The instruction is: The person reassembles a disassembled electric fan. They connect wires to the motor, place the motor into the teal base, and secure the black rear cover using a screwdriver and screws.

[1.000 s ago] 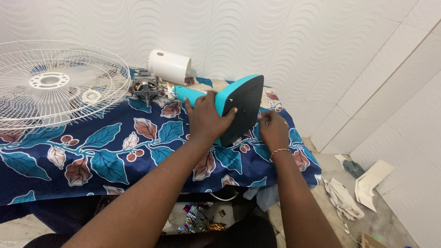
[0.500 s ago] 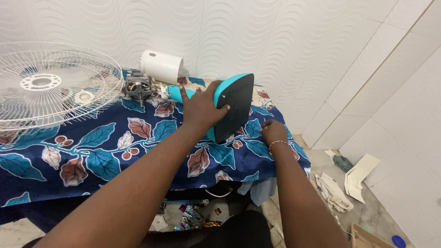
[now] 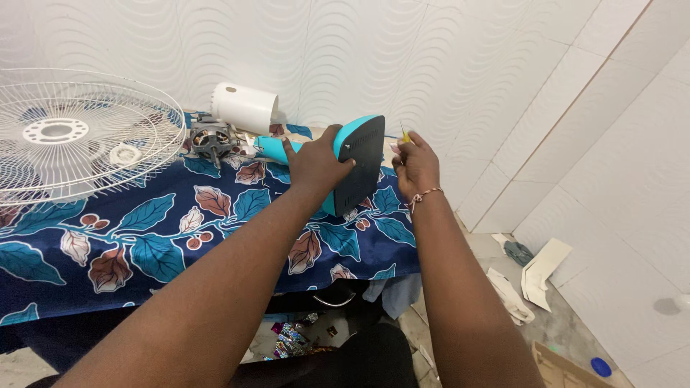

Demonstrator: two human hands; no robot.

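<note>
At frame centre the left hand [image 3: 315, 167] is gripping the teal fan base [image 3: 357, 164]; the right hand [image 3: 415, 167], now raised beside it, is pinching a small yellow-tipped tool [image 3: 405, 135].

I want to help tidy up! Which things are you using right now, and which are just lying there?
In use:
left hand gripping the teal fan base
right hand pinching a small yellow tool

Lying about:
white fan grille
motor
white cylinder cover
paper scraps on the floor

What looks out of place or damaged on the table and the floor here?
A bare electric motor lies on the cloth beside a detached fan grille, so the fan is in pieces. Torn paper scraps litter the floor.
</note>
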